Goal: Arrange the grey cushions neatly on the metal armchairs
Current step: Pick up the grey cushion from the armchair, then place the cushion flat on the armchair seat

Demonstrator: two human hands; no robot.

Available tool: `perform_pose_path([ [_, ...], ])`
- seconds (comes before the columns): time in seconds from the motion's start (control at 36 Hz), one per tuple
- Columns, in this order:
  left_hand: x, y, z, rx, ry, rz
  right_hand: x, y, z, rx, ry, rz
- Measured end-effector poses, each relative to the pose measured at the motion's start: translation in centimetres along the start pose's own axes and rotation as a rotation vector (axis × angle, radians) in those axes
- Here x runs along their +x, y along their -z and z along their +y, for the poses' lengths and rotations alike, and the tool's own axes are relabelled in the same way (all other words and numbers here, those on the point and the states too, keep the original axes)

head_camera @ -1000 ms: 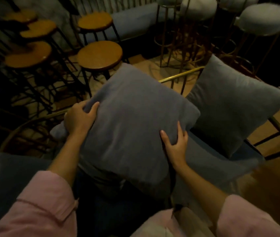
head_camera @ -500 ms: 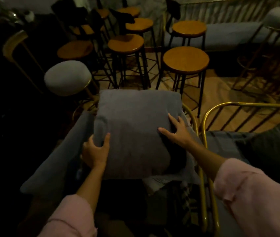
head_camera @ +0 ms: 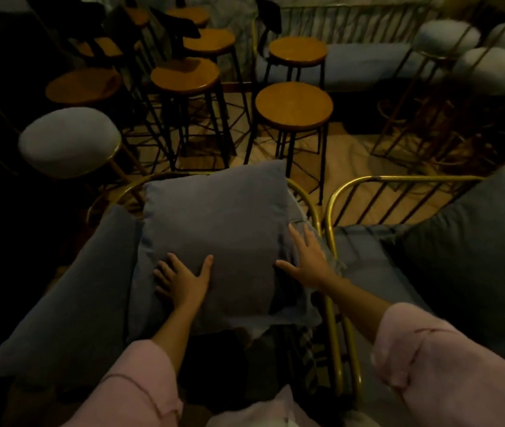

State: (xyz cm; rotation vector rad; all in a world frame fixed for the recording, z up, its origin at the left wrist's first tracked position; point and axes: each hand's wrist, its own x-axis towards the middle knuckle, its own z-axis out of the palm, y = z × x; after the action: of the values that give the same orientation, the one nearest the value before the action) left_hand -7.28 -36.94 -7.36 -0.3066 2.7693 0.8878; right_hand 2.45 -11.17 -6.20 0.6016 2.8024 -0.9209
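A square grey cushion (head_camera: 220, 229) leans against the back of a gold metal armchair (head_camera: 303, 192) in front of me. My left hand (head_camera: 183, 280) lies flat on the cushion's lower left, fingers spread. My right hand (head_camera: 308, 260) presses flat on its right edge, fingers spread. A second grey cushion (head_camera: 69, 297) slopes along that chair's left side. To the right stands another gold armchair (head_camera: 399, 183) with a grey cushion (head_camera: 473, 251) propped on its right side. Pink sleeves cover both forearms.
Several round wooden stools (head_camera: 294, 104) on black legs crowd the floor behind the armchairs. White padded stools stand at the left (head_camera: 69, 140) and back right (head_camera: 491, 70). A grey cushioned bench (head_camera: 365, 64) with a gold railing runs along the far wall.
My view has shifted right, so the second armchair's cushion shows. My left hand has opened flat on the cushion face; my right hand has slid to its right edge.
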Motion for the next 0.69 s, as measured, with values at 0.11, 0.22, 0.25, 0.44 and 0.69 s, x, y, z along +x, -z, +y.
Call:
perform_pose_path([
  [0.11,0.2,-0.9,4.4,0.001,-0.138,0.048,-2.9,3.2,6.3,0.053,-0.179,0.125],
  [0.22,-1.1,-3.3,10.7,-0.003,-0.428,-0.041,-6.6,6.9,13.8,0.106,-0.358,0.197],
  [0.25,-1.7,-4.2,12.3,-0.028,-0.496,-0.068,-7.4,7.8,15.7,0.119,-0.396,0.219],
  [0.44,-9.0,-13.8,22.8,-0.12,-0.621,-0.296,-13.7,15.1,28.2,0.17,-0.598,0.32],
  [0.69,-19.0,-30.4,31.4,-0.188,-0.295,-0.638,-14.4,25.3,43.3,0.153,-0.668,0.36],
])
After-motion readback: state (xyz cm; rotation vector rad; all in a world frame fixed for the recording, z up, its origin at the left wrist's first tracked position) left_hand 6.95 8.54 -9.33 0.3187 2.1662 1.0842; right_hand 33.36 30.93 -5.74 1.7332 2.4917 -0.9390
